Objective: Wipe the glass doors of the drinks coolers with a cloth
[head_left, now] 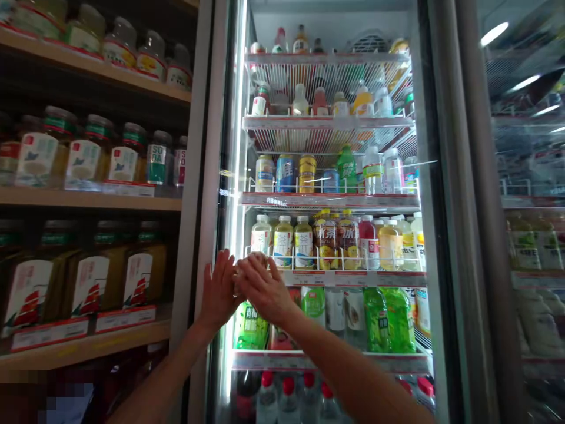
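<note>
Both my arms reach up to the left end of the fridge shelf (353, 278) that carries pale tea bottles (283, 241). My left hand (218, 291) has its fingers stretched upward and lies flat against a small pale rounded thing (252, 257) between the two hands. My right hand (263, 290) curls its fingers over that same thing from the right. Most of it is hidden by the hands, so I cannot name it. A green bottle (251, 330) stands just below my hands on the lower shelf.
The cooler has several wire shelves of bottles and cans (286, 174), with red-capped bottles (289, 394) at the bottom. Wooden shelves (88, 200) with labelled jars stand to the left. A glass door (525, 235) of a neighbouring cooler is at the right.
</note>
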The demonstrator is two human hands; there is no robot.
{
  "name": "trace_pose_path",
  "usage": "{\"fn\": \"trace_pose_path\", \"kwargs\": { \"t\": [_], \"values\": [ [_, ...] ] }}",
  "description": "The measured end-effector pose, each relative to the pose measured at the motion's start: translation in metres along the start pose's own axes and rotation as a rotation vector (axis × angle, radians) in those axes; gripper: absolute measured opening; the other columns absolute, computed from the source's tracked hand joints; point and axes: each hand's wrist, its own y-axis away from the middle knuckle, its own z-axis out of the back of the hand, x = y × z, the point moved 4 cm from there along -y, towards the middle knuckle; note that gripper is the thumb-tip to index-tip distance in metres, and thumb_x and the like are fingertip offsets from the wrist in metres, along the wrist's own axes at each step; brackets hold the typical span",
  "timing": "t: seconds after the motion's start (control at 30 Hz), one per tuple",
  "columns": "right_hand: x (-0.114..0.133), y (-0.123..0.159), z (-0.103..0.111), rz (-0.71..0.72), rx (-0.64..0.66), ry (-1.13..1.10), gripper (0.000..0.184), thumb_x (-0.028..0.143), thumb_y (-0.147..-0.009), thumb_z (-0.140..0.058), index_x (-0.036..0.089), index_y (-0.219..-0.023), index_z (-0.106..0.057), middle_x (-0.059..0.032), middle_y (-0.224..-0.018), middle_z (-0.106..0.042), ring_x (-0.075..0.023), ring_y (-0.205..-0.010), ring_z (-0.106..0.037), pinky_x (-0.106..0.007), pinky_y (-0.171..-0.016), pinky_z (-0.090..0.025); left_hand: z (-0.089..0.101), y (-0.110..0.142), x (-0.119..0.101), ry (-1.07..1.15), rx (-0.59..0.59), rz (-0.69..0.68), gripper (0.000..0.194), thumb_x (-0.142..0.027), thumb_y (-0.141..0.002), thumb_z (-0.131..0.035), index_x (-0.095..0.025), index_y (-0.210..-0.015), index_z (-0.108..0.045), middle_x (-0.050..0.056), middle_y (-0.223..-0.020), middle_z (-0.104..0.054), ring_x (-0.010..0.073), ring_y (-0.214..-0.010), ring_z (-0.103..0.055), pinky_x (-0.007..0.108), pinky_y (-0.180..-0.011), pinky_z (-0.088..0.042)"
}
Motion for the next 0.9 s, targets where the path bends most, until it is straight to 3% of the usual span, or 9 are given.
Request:
{"fn": "trace_pose_path", "kwargs": {
  "t": [0.1, 0.27, 0.33, 0.43, 0.53, 0.67, 0.73, 0.8, 0.9],
  "values": [
    [-0.001, 0.004, 0.0, 0.097, 0.061, -0.053, 0.034, 0.022, -0.087, -0.043, 0.021, -0.12, -0.052, -0.0027, -0.136, -0.046, -0.0196, -0.133, -0.027, -0.041, -0.111, -0.02, 0.001, -0.012, 0.008, 0.001, 0.057, -0.094, 0.067, -0.033, -0.087, -0.037, -0.011, -0.142, -0.005, 0.019, -0.146, -0.021, 0.0264, -0.138, -0.01, 0.051, -0.108, -0.016],
    [0.004, -0.001, -0.009, 0.037, 0.177, -0.069, 0.04, 0.024, -0.086, -0.046, 0.025, -0.126, -0.045, -0.0037, -0.14, -0.04, -0.0237, -0.133, -0.025, -0.046, -0.107, -0.027, 0.013, -0.008, 0.035, 0.043, 0.189, -0.255, 0.092, -0.052, -0.075, -0.054, -0.013, -0.142, -0.003, 0.017, -0.147, -0.018, 0.0301, -0.136, -0.015, 0.05, -0.108, -0.02],
    [0.009, -0.005, -0.012, 0.024, 0.18, -0.047, 0.037, 0.024, -0.086, -0.046, 0.025, -0.124, -0.047, -0.0047, -0.138, -0.042, -0.0251, -0.133, -0.025, -0.048, -0.106, -0.028, 0.02, 0.002, 0.043, 0.058, 0.197, -0.251, 0.092, -0.052, -0.075, -0.054, -0.014, -0.142, -0.004, 0.017, -0.148, -0.017, 0.0306, -0.136, -0.016, 0.05, -0.108, -0.02],
    [0.0, -0.006, -0.003, 0.03, 0.175, 0.004, 0.034, 0.023, -0.085, -0.048, 0.025, -0.119, -0.051, -0.0043, -0.135, -0.044, -0.0254, -0.131, -0.027, -0.049, -0.105, -0.028, 0.025, 0.013, 0.045, 0.063, 0.18, -0.117, 0.073, -0.041, -0.084, -0.042, -0.015, -0.142, -0.006, 0.014, -0.148, -0.017, 0.0281, -0.136, -0.018, 0.049, -0.109, -0.019],
    [-0.054, 0.014, 0.038, -0.083, 0.093, 0.131, 0.032, 0.025, -0.085, -0.05, 0.025, -0.116, -0.053, -0.0035, -0.134, -0.045, -0.0254, -0.13, -0.029, -0.049, -0.106, -0.027, 0.022, 0.013, 0.032, 0.025, 0.086, 0.033, 0.063, -0.034, -0.088, -0.034, -0.016, -0.142, -0.007, 0.014, -0.148, -0.018, 0.0267, -0.136, -0.018, 0.05, -0.109, -0.017],
    [-0.165, 0.068, 0.122, -0.561, -0.184, 0.401, 0.036, 0.026, -0.085, -0.047, 0.021, -0.121, -0.051, -0.01, -0.132, -0.045, -0.0286, -0.128, -0.032, -0.057, -0.103, -0.025, 0.007, -0.002, 0.002, 0.031, 0.01, 0.126, 0.067, -0.039, -0.088, -0.036, -0.017, -0.143, -0.004, 0.014, -0.149, -0.015, 0.0281, -0.137, -0.015, 0.051, -0.109, -0.015],
    [-0.185, 0.082, 0.142, -0.732, -0.311, 0.469, 0.039, 0.025, -0.085, -0.045, 0.018, -0.124, -0.048, -0.0131, -0.134, -0.042, -0.0316, -0.128, -0.031, -0.061, -0.101, -0.024, 0.002, -0.008, -0.007, 0.035, 0.0, 0.188, 0.069, -0.042, -0.088, -0.037, -0.018, -0.143, -0.002, 0.014, -0.149, -0.011, 0.0291, -0.137, -0.011, 0.053, -0.109, -0.012],
    [-0.165, 0.074, 0.128, -0.726, -0.257, 0.439, 0.043, 0.025, -0.084, -0.046, 0.02, -0.127, -0.045, -0.0124, -0.14, -0.034, -0.0333, -0.132, -0.022, -0.062, -0.102, -0.022, 0.0, -0.01, -0.012, 0.041, 0.003, 0.223, 0.07, -0.043, -0.088, -0.037, -0.018, -0.143, -0.001, 0.014, -0.15, -0.009, 0.0298, -0.137, -0.009, 0.054, -0.109, -0.011],
    [-0.094, 0.039, 0.071, -0.48, 0.027, 0.245, 0.049, 0.023, -0.08, -0.053, 0.027, -0.128, -0.044, -0.0055, -0.146, -0.024, -0.0319, -0.137, -0.008, -0.057, -0.103, -0.024, 0.001, -0.009, -0.012, 0.052, 0.007, 0.22, 0.069, -0.045, -0.088, -0.035, -0.019, -0.143, -0.001, 0.012, -0.15, -0.009, 0.0293, -0.137, -0.009, 0.053, -0.109, -0.011]
  ]
}}
